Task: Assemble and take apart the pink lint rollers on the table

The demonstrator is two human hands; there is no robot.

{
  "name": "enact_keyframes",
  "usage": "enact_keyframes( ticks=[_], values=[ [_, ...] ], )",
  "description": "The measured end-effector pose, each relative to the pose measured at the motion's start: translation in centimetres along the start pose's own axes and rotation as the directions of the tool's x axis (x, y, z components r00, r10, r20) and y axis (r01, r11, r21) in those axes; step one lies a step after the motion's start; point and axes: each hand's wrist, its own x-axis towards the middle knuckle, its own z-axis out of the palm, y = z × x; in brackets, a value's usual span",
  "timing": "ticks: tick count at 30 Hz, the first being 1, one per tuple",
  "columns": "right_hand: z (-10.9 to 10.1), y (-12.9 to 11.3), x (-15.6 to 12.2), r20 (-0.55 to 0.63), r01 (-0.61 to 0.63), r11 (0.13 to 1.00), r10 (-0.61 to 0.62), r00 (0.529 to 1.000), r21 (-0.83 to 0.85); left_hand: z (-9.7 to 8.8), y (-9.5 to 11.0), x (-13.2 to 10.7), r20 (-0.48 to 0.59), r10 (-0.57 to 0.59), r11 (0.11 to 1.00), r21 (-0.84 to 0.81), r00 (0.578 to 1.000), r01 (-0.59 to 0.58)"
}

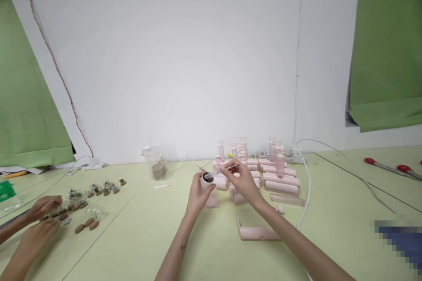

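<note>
My left hand (197,193) is wrapped around a small white cup (209,181) with a dark inside, its mouth tilted towards me. In the fingers of my right hand (242,180) is a slender, shiny stick-like tool (215,174), whose far end reaches into the cup's mouth. Its exact kind is too small to make out. Right behind and beside my hands lie several pale pink tubes (281,188). Several clear pink bubble-wand-like tubes with heart-shaped tops (280,164) stand upright among them.
A pink half-shell (259,233) lies in front of my right forearm, near a white cable (308,189). A clear plastic container (157,164) stands back left. At left, another person's hands (42,228) work by several small glass domes (75,197). Red-handled scissors (382,164) lie far right.
</note>
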Motion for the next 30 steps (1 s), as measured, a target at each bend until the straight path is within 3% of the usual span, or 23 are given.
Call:
enact_keyframes(
  ticks=[8,14,16,19,22,26,28,30],
  values=[
    [1.5,1.3,-1.3,0.119,-0.005,0.986,0.025,0.993,-0.168,0.2,-0.2,-0.8,0.108,0.157,0.987,0.016,0.982,-0.16],
    [2.1,2.0,-1.6,0.149,-0.058,0.989,0.078,0.986,-0.134,-0.1,-0.9,-0.9,0.197,0.222,0.963,0.106,0.955,-0.246],
    [1.0,0.9,-0.8,0.106,-0.047,0.995,0.057,0.993,-0.092,-0.7,-1.7,-0.7,0.154,0.194,0.96,0.171,0.969,-0.22],
    [-2.1,-2.1,0.5,-0.046,-0.014,1.0,0.015,0.999,0.004,-1.7,-2.7,-0.4,0.105,0.149,0.943,0.284,0.983,-0.173],
    [-6.2,-5.6,1.1,-0.255,0.094,0.987,-0.057,0.965,0.134,-2.3,-3.1,-0.4,0.221,0.144,0.902,0.372,0.965,-0.22],
    [-10.5,-8.8,0.8,-0.508,0.261,0.957,-0.164,0.846,0.125,-1.9,-3.4,-0.9,0.433,0.122,0.848,0.423,0.893,-0.32],
    [-11.6,-9.5,0.6,-0.567,0.314,0.934,-0.169,0.806,0.168,-1.5,-3.6,-1.2,0.476,0.097,0.831,0.444,0.874,-0.334],
    [-12.1,-9.7,0.5,-0.566,0.326,0.922,-0.157,0.81,0.211,-1.3,-3.8,-1.6,0.484,0.068,0.818,0.474,0.873,-0.327]
  ],
)
